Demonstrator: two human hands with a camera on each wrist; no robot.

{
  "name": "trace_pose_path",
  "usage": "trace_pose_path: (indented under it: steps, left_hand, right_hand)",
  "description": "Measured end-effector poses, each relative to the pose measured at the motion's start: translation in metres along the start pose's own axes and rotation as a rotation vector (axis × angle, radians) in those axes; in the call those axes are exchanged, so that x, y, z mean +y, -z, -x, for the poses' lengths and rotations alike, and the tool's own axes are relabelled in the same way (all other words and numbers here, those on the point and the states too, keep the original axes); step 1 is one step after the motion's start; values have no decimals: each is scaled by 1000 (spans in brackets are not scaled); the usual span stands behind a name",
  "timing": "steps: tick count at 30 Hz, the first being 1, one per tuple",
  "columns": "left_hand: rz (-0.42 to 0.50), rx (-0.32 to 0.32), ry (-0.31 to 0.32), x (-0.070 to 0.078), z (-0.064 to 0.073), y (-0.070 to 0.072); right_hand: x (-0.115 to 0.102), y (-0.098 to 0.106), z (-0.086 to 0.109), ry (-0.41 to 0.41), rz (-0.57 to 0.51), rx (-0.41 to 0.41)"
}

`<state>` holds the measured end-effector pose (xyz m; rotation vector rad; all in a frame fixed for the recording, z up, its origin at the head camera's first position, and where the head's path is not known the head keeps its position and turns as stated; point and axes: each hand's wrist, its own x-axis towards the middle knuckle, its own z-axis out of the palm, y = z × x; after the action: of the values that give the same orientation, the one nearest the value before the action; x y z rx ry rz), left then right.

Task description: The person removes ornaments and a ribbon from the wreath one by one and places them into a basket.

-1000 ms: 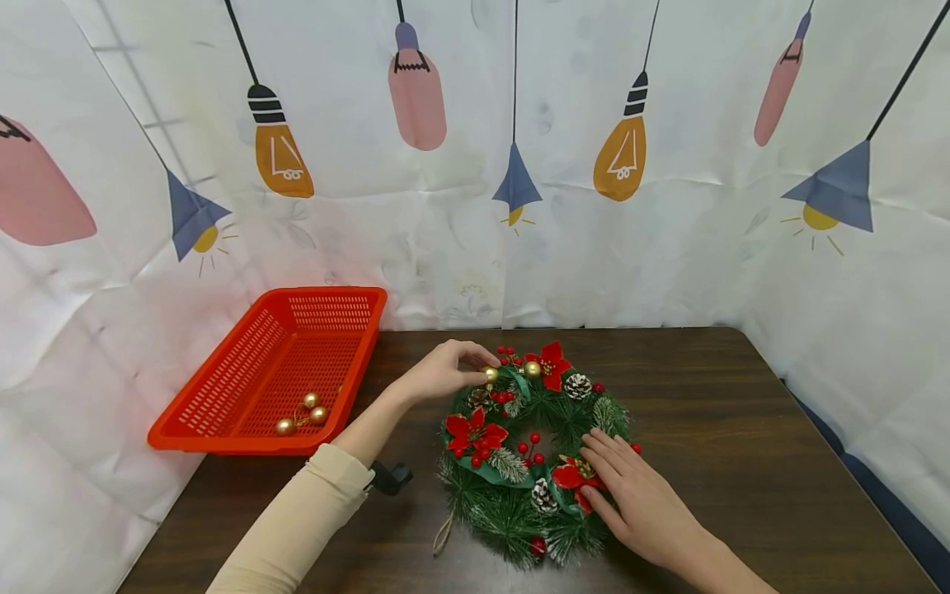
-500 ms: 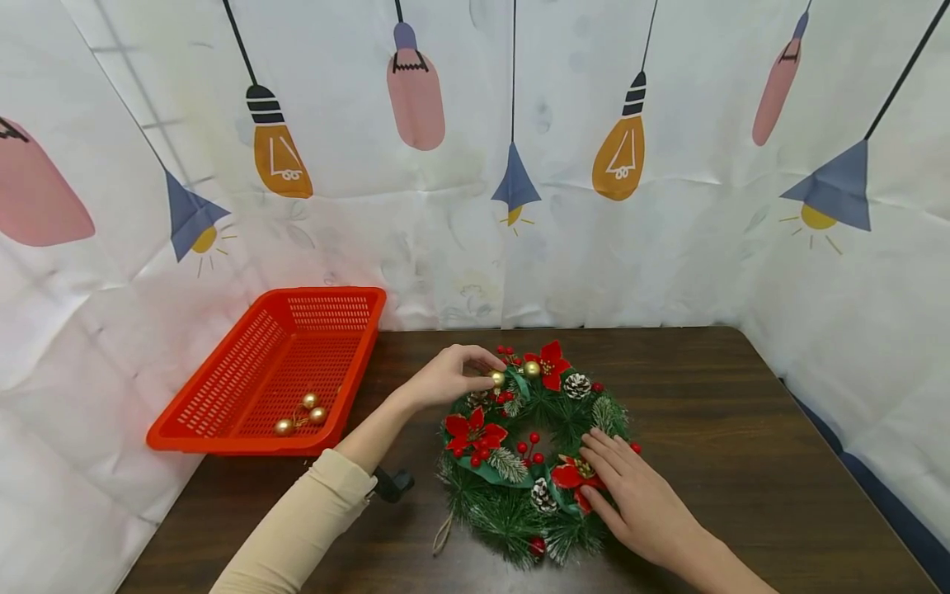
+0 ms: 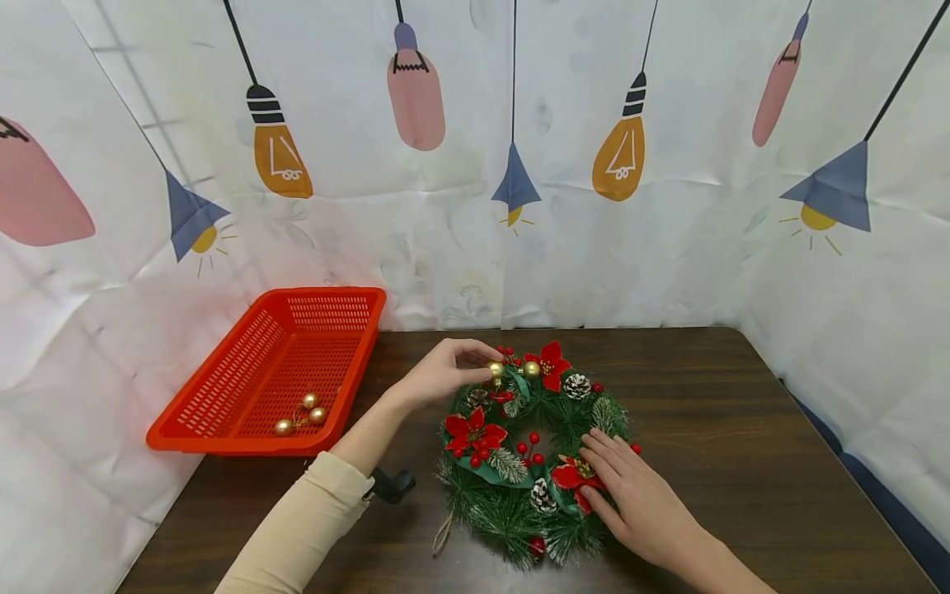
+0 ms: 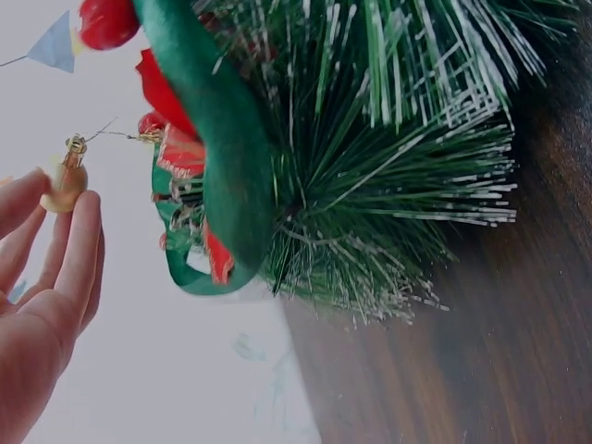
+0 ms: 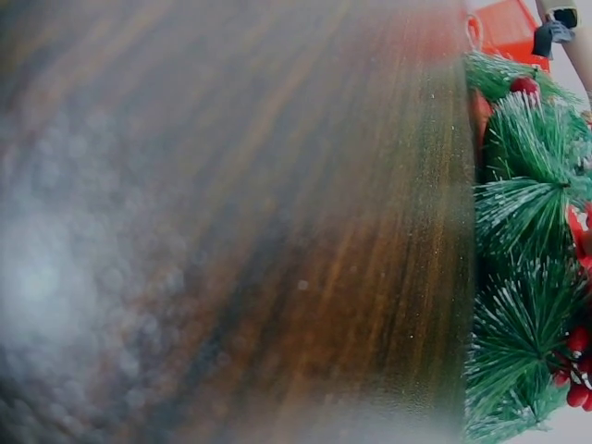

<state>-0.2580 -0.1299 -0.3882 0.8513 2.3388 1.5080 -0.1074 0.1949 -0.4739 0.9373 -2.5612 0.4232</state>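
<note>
A green Christmas wreath (image 3: pixel 505 524) lies on the table, decorated with red poinsettias, berries and pine cones. My left hand (image 3: pixel 444 373) is over its far left part and pinches a small gold bauble (image 3: pixel 496 371) between thumb and fingers. In the left wrist view that bauble (image 4: pixel 67 185) shows a gold cap and thin thread, held apart from the green ribbon (image 4: pixel 227 153). Another gold bauble (image 3: pixel 532 370) sits on the wreath beside a red poinsettia (image 3: pixel 551 365). My right hand (image 3: pixel 638 503) rests with straight fingers on the wreath's near right side, over another poinsettia (image 3: pixel 571 476).
A red plastic basket (image 3: pixel 166 435) stands at the left, with several gold baubles (image 3: pixel 317 415) inside. The dark wooden table (image 3: pixel 742 445) extends to the right of the wreath. A twine loop (image 3: pixel 442 536) sticks out at its near left. A patterned white curtain (image 3: pixel 460 256) hangs behind.
My left hand shifted slightly right and down with the gold bauble, then rose a little again. My right hand has stayed where it was on the wreath.
</note>
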Motion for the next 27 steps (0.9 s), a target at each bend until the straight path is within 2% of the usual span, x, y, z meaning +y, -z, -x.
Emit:
trace_pose_path:
  steps: [8,15,22,27]
  left_hand:
    - [36,53,39,-2,10,11]
    - [66,115,75,-8,27,24]
    - [82,165,65,-14,42,36]
    - [44,211,64,-13,54,46]
  right_hand:
    - [0,0,0,-8,-3,0]
    - [-1,-1,0,-14,-9,-6]
    - [-1,-1,1,-9,-6,0]
    - [-1,-1,0,-7,-2,3]
